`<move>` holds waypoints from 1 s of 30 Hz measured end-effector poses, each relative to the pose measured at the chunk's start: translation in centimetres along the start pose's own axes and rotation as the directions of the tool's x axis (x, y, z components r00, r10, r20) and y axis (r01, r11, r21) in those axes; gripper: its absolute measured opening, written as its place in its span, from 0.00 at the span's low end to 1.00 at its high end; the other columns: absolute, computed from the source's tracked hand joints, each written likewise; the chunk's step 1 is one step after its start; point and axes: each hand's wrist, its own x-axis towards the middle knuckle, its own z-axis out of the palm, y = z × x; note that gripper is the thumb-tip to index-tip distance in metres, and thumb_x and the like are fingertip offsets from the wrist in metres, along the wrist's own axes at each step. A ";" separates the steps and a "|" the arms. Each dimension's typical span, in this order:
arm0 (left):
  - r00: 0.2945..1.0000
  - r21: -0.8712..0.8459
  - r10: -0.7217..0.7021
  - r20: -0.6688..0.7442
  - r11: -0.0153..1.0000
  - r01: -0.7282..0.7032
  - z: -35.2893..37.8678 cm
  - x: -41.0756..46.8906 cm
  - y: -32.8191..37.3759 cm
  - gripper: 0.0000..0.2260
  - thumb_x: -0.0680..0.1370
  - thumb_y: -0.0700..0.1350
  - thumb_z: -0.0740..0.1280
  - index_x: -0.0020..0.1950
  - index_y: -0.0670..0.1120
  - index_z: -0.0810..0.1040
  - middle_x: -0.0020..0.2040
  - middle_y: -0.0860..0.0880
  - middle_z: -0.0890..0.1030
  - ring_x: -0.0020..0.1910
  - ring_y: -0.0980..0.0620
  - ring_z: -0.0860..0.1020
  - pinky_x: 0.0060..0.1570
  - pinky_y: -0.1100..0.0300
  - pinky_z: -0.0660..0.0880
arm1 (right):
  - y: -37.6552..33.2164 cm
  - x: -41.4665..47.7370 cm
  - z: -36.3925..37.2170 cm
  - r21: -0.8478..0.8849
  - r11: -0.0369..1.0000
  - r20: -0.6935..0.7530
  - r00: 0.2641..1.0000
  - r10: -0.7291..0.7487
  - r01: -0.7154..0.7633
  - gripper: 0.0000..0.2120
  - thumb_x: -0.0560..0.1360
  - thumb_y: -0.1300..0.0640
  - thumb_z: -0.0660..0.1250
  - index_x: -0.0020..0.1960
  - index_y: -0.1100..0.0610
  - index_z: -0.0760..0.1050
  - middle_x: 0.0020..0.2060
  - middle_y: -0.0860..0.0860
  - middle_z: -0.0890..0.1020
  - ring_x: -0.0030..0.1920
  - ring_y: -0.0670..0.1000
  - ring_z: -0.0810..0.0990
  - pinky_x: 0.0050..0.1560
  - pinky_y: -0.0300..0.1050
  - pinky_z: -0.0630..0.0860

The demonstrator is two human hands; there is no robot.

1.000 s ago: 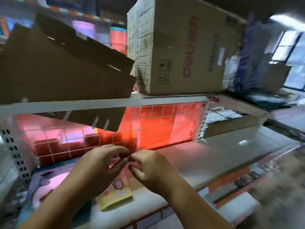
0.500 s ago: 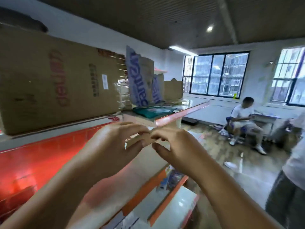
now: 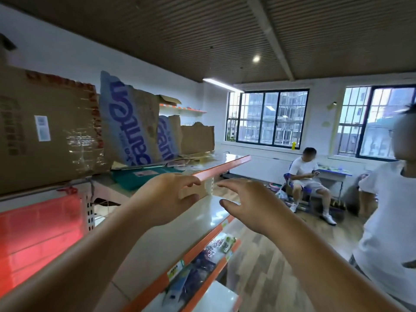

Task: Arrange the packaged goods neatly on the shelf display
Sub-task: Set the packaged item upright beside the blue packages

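Note:
My left hand (image 3: 167, 199) and my right hand (image 3: 249, 203) hover side by side in the air over the middle shelf (image 3: 175, 235), a short gap between them. Both have loose, spread fingers and hold nothing. The white shelf board with an orange front strip is bare under them. Several packaged goods (image 3: 202, 260) lie on the lower shelf, seen below my right forearm. A teal flat package (image 3: 139, 176) lies on the top shelf just beyond my left hand.
A big taped cardboard box (image 3: 45, 136) and torn blue-printed cartons (image 3: 128, 122) stand on the top shelf. A red panel (image 3: 38, 235) backs the shelf at left. One person (image 3: 308, 179) sits under the windows; another in white (image 3: 389, 212) stands close at right.
My view has swung right, from the red-backed shelf bay to the room. My hands, fingertips pinched together before, have drawn apart and their fingers have spread.

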 end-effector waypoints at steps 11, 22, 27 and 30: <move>0.991 0.139 0.004 0.136 0.990 -0.023 4.1 16.0 -7.2 0.18 0.79 0.59 0.67 0.68 0.60 0.76 0.63 0.59 0.80 0.55 0.57 0.79 0.55 0.56 0.79 | 9.5 12.7 6.1 -0.067 0.998 0.075 0.997 -0.008 0.014 0.22 0.78 0.44 0.65 0.72 0.42 0.71 0.68 0.40 0.76 0.65 0.44 0.75 0.63 0.43 0.73; 0.953 0.245 -0.154 0.261 0.965 0.088 7.6 27.6 -14.2 0.20 0.78 0.58 0.69 0.69 0.58 0.77 0.66 0.53 0.79 0.58 0.51 0.78 0.60 0.53 0.76 | 15.8 28.2 12.1 -0.042 0.999 0.088 0.996 -0.020 0.024 0.21 0.79 0.44 0.65 0.71 0.44 0.72 0.69 0.45 0.76 0.66 0.49 0.75 0.61 0.45 0.72; 0.931 0.293 -0.245 0.271 0.942 0.162 9.4 30.2 -14.5 0.20 0.79 0.57 0.68 0.71 0.58 0.76 0.68 0.53 0.77 0.59 0.51 0.77 0.59 0.55 0.76 | 19.1 33.6 14.8 -0.002 1.000 0.100 0.995 -0.024 0.025 0.21 0.78 0.43 0.65 0.70 0.43 0.73 0.67 0.45 0.78 0.65 0.51 0.77 0.62 0.50 0.75; 0.919 0.342 -0.274 0.284 0.924 0.171 10.5 31.8 -14.3 0.20 0.80 0.56 0.66 0.72 0.57 0.74 0.69 0.52 0.76 0.60 0.52 0.76 0.59 0.55 0.75 | 21.5 36.8 16.4 0.006 0.999 0.113 0.993 -0.037 0.037 0.20 0.78 0.43 0.66 0.70 0.42 0.74 0.67 0.46 0.79 0.62 0.52 0.79 0.60 0.49 0.76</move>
